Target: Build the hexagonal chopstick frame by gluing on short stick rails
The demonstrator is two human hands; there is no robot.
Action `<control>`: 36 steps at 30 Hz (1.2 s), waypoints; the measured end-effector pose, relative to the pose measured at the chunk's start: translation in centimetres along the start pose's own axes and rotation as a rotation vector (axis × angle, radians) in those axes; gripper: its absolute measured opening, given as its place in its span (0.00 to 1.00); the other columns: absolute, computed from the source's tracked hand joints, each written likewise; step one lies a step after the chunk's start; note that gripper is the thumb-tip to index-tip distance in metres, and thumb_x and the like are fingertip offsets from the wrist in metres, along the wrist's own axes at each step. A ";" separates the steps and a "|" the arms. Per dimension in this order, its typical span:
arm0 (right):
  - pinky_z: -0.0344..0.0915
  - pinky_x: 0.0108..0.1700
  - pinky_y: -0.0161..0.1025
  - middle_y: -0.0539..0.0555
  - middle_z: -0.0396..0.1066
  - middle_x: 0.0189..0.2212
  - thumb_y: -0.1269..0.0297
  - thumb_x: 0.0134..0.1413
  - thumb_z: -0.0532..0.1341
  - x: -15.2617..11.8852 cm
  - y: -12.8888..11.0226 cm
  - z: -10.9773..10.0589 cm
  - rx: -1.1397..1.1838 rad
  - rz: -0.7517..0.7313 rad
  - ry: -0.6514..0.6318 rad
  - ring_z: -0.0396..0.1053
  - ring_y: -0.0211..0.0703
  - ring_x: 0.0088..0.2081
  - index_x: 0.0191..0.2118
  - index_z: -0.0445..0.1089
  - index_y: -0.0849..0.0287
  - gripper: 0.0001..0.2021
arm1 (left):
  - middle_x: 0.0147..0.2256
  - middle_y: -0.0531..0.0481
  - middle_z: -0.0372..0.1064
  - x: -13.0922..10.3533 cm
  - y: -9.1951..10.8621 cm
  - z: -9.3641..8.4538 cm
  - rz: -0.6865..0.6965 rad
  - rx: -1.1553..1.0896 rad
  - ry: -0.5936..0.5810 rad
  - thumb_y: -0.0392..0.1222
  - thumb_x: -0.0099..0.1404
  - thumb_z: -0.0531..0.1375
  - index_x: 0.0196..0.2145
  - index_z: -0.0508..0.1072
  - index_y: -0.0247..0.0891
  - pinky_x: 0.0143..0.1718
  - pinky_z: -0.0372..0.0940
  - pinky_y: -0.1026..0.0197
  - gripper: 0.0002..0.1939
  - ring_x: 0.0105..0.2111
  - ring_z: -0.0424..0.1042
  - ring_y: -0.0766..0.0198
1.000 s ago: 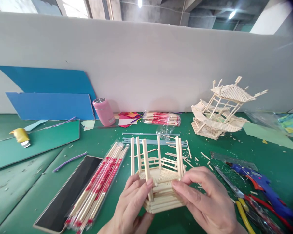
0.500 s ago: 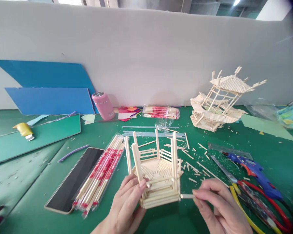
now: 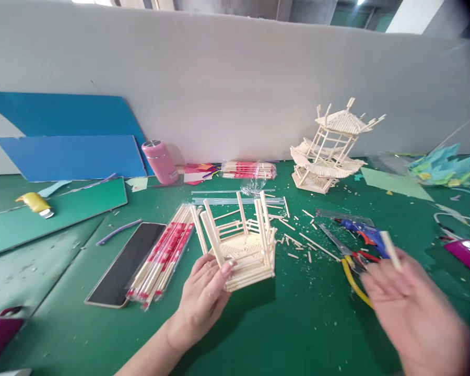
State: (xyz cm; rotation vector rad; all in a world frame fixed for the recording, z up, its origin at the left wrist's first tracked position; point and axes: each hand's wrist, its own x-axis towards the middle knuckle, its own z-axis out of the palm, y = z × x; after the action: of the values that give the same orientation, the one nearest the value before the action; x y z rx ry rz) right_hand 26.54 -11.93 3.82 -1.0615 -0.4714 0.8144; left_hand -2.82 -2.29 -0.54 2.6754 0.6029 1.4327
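Note:
My left hand (image 3: 207,290) grips the near left corner of a small wooden stick frame (image 3: 250,261), thumb on the outside. Several upright posts rise from its many-sided base, which has low railings. My right hand (image 3: 411,303), blurred by motion, is closed around a short pale stick (image 3: 390,250) that points up. It is off to the right, apart from the frame and near the scissors (image 3: 352,271) and the blue glue gun (image 3: 362,230).
Bagged sticks (image 3: 162,253) and a phone (image 3: 125,266) lie left of the frame. Loose stick pieces (image 3: 292,240) are scattered behind it. A stick pavilion (image 3: 329,151) and pink bottle (image 3: 160,162) stand at the back.
My right hand has moved right, away from the frame's corner, with the short stick turned from level to upright. My left hand still holds the frame. The camera view has shifted right.

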 end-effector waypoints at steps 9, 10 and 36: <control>0.62 0.30 0.36 0.47 0.57 0.23 0.61 0.52 0.59 -3.3 3.2 1.2 0.059 0.237 -0.177 0.58 0.34 0.26 0.39 0.69 0.54 0.08 | 0.36 0.41 0.73 0.4 0.7 -1.2 0.270 0.098 -0.278 0.32 0.64 0.54 0.45 0.69 0.38 0.45 0.66 0.47 0.13 0.47 0.69 0.53; 0.62 0.32 0.35 0.46 0.57 0.23 0.61 0.50 0.60 -3.7 4.1 2.3 0.115 0.287 -0.199 0.58 0.34 0.26 0.38 0.70 0.54 0.08 | 0.36 0.41 0.73 0.5 0.7 -1.2 0.304 0.109 -0.291 0.33 0.64 0.54 0.44 0.70 0.38 0.44 0.66 0.47 0.12 0.47 0.69 0.52; 0.65 0.33 0.35 0.45 0.62 0.26 0.63 0.47 0.63 -1.9 8.8 6.2 0.196 0.313 -0.093 0.60 0.32 0.25 0.36 0.70 0.53 0.07 | 0.54 0.37 0.61 -0.9 -1.4 -2.0 0.188 0.115 -0.776 0.29 0.64 0.50 0.54 0.62 0.43 0.54 0.50 0.34 0.22 0.58 0.54 0.47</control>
State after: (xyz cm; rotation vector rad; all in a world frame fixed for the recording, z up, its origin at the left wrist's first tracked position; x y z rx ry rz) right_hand 17.95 -7.65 -1.41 -0.9287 -0.2991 1.1669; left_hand -5.32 -1.65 -0.45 3.0976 0.3661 0.2837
